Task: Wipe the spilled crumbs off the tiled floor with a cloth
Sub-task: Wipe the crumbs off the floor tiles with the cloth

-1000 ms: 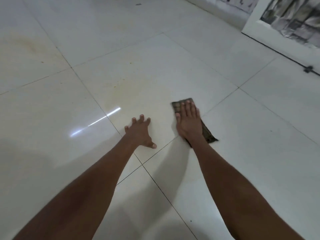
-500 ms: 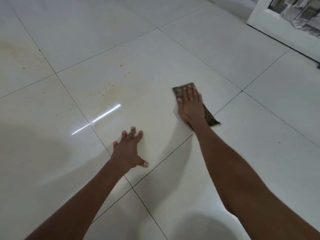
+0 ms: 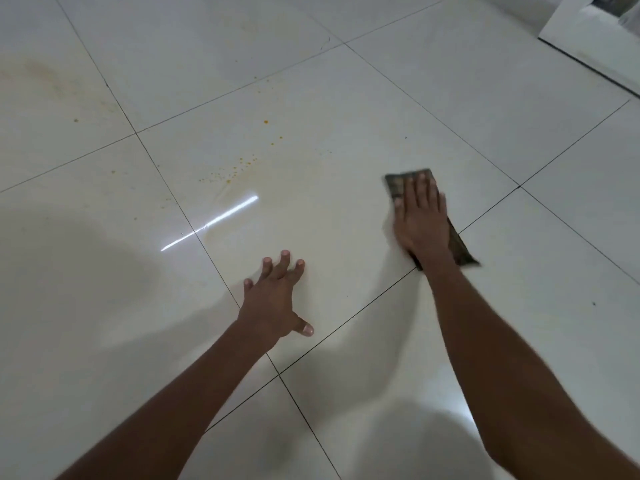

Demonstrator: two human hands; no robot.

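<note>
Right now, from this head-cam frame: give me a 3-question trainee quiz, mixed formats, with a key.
1. True or false: the right hand lies flat on the cloth, pressing it to the tiled floor.
2. Multiple choice: where is the main scatter of orange crumbs relative to the cloth? A) under it B) to its left, farther from the person than the left hand C) to its right, by the white frame.
3. Fill in: the left hand rests on the floor with its fingers ____ and holds nothing.

Key: 1 true; 2 B; 3 spread.
</note>
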